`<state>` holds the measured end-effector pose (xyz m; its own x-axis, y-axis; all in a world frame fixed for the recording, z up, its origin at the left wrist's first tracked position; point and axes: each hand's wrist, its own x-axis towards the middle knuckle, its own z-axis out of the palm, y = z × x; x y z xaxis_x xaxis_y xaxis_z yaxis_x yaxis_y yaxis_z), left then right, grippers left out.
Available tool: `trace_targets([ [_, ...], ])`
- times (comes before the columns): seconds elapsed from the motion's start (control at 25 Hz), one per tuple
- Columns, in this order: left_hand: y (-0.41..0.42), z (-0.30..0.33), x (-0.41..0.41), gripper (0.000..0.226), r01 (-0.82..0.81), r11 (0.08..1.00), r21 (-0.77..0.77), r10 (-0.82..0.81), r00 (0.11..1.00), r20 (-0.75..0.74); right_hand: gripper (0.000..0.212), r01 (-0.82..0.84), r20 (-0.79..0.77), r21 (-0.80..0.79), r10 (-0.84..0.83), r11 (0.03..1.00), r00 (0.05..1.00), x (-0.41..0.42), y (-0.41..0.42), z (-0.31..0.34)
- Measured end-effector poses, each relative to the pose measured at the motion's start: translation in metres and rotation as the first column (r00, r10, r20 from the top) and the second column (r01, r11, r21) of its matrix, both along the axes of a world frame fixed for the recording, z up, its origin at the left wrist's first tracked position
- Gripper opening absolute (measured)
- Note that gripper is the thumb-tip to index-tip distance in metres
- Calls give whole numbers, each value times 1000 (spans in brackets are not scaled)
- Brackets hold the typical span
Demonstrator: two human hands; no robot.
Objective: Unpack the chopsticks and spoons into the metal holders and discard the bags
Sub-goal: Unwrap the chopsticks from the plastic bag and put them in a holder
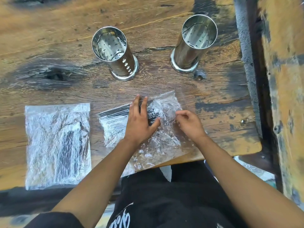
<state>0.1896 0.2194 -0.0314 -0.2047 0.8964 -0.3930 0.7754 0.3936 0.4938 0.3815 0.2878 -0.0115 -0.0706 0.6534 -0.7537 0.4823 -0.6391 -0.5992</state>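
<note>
Two shiny metal holders stand upright and empty on the wooden table (49, 38), the left holder (115, 53) mid-table and the right holder (194, 45) beside it. A clear plastic bag (166, 102) with dark utensils lies in front of me, its near end hanging over the table edge. My left hand (141, 119) lies flat on this bag, fingers spread. My right hand (189, 122) pinches the crinkled plastic at the bag's right side. A second clear bag (57, 145) of dark utensils lies flat to the left, untouched.
The table's right edge (243, 79) runs beside a dark gap and a painted, worn wooden surface (286, 79). My lap in black clothing (164, 195) sits below the front edge. A dark knot (54, 76) marks the wood at the left.
</note>
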Motion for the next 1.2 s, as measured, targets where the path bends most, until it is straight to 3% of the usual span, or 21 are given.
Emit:
trace_targets([
  [0.08, -1, 7, -5, 87, -62, 998, 26, 60, 996, 67, 28, 259, -287, -265, -332, 929, 899, 3, 5, -4],
  [0.16, -3, 15, -15, 86, -92, 993, 75, 85, 993, 84, 35, 312, -394, -509, -539, 802, 744, 8, 12, -8],
  [0.28, -14, 19, -40, 90, -25, 991, 133, 25, 1000, 2, 34, 93, -424, -567, -388, 818, 818, 7, 18, -10],
  [0.36, -25, 18, -59, 100, 17, 995, 99, -12, 999, -50, 30, -126, -400, -493, -96, 861, 911, -4, 19, -9],
  [0.4, -31, 18, -66, 110, 26, 998, 62, -22, 997, -71, 27, -251, -348, -384, 112, 889, 931, -9, 19, -11],
  [0.44, -36, 16, -73, 120, 40, 999, 23, -37, 994, -100, 22, -418, -213, -188, 378, 889, 901, -15, 20, -13],
  [0.48, -40, 15, -79, 128, 66, 998, -14, -68, 989, -131, 15, -571, -33, 16, 571, 821, 820, -20, 21, -15],
  [0.52, -43, 12, -83, 134, 100, 993, -54, -108, 982, -158, 14, -650, 95, 159, 644, 743, 759, -25, 23, -14],
  [0.64, -49, 4, -91, 141, 149, 973, -177, -183, 964, -195, 35, -746, 214, 340, 726, 572, 654, -37, 23, -15],
  [0.72, -48, -2, -91, 140, 135, 966, -219, -185, 957, -224, 43, -812, 387, 495, 759, 307, 523, -38, 18, -24],
  [0.8, -47, -7, -90, 136, 120, 965, -232, -178, 951, -251, 41, -769, 399, 617, 775, 167, 489, -40, 14, -36],
  [0.96, -45, -10, -86, 124, 105, 971, -213, -167, 939, -300, 51, -774, 501, 630, 794, -62, 344, -50, 12, -46],
  [1.0, -45, -11, -85, 121, 105, 972, -210, -167, 938, -304, 57, -799, 538, 594, 783, -91, 311, -53, 14, -46],
  [1.12, -43, -12, -86, 114, 102, 979, -179, -157, 932, -326, 75, -896, 440, 441, 857, 52, 266, -50, 18, -45],
  [1.2, -42, -13, -85, 116, 104, 976, -192, -166, 923, -348, 72, -924, 405, 364, 874, 116, 269, -55, 20, -34],
])
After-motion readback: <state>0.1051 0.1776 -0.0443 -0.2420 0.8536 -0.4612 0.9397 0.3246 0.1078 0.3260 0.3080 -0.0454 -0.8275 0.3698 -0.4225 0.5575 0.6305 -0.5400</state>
